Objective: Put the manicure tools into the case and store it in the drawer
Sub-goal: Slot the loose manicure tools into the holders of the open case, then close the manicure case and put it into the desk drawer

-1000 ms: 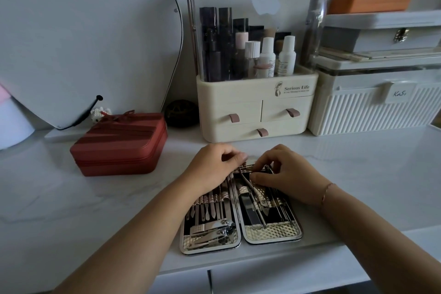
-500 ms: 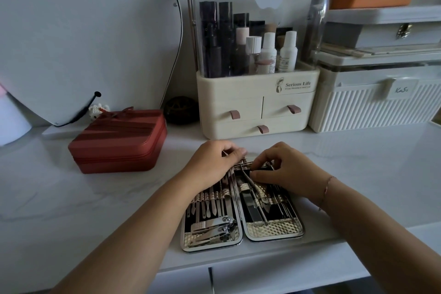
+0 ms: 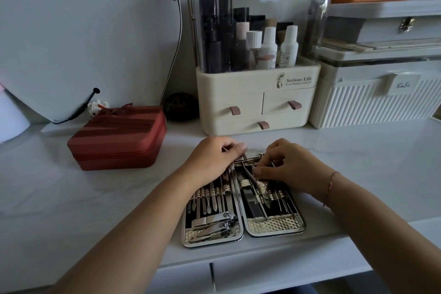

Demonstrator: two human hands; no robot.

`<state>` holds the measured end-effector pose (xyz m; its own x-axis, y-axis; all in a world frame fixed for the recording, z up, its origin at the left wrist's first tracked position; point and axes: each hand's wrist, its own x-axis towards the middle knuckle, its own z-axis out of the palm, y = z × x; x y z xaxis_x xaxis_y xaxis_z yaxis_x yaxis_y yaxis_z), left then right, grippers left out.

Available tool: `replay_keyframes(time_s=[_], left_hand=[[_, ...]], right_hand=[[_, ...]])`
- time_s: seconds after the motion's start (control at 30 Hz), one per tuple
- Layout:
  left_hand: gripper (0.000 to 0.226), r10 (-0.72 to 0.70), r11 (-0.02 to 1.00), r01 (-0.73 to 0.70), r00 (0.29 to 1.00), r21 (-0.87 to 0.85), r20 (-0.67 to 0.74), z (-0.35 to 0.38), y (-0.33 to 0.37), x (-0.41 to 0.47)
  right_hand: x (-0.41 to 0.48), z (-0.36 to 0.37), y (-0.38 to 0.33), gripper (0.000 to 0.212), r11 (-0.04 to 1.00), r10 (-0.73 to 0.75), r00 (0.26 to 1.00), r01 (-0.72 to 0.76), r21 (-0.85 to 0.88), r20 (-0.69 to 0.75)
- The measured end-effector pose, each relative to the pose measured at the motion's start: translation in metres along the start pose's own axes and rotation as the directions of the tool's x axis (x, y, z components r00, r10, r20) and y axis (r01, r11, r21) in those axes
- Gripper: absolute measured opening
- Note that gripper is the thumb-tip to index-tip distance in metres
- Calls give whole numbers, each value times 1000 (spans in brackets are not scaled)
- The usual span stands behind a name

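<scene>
The manicure case (image 3: 274, 230) lies open flat near the table's front edge, with both halves lined in gold and metal tools strapped in rows. Nail clippers (image 3: 214, 222) sit low in the left half. My left hand (image 3: 212, 157) is curled over the far end of the left half and holds the case there. My right hand (image 3: 291, 167) rests on the upper right half, its fingertips pinched on a slim nipper (image 3: 249, 175) that lies slanted across the straps. Both hands hide the case's far end.
A red zipped box (image 3: 119, 138) stands to the left. A cream cosmetics organiser (image 3: 255, 105) with small drawers stands right behind the case, with a white ribbed box (image 3: 372, 102) to its right. A mirror (image 3: 83, 31) leans at the back left. Drawer fronts (image 3: 286, 274) show under the tabletop.
Both hands stay on the case's far end. My right fingers have shifted slightly on the nipper. The view has dipped a little.
</scene>
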<state>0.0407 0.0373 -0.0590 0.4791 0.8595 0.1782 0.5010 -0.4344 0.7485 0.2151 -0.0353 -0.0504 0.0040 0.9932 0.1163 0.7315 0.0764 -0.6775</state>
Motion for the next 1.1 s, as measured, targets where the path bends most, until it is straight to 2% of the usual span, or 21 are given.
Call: replay_keyframes(time_s=[0.27,0.43,0.63,0.77,0.87,0.97,1.1], left_hand=[[28,9,1000,-9,1000,23,2,-1,0,0],[29,8,1000,-8,1000,15,6,-1,-1,-1],[31,10,1000,-10,1000,6,2,-1,0,-1],[30,10,1000,-10,1000,10,-8,-1,1,-2],[31,13,1000,-13,1000,15,-10,-1,0,-3],[32,16,999,-14,999,45,-30,-1,-2,-3],[34,10,995,-6,999,101,-35,-3,-2,-4]], right_hand=[[1,1,0,18,999,2,1000,-2,-54,-1],[6,-2,0,17,998,57,997,-57,2,60],[16,-4,-2,16,995,58,996,-53,-82,65],[7,-3,2,14,998,51,999,-51,-34,6],[-7,-8,8,9,981,120,987,-102,167,-103],[-30,-14,7,19,939,181,975,-132,317,-131],[-72,6,-15,32,979,82,984,-51,198,-155]])
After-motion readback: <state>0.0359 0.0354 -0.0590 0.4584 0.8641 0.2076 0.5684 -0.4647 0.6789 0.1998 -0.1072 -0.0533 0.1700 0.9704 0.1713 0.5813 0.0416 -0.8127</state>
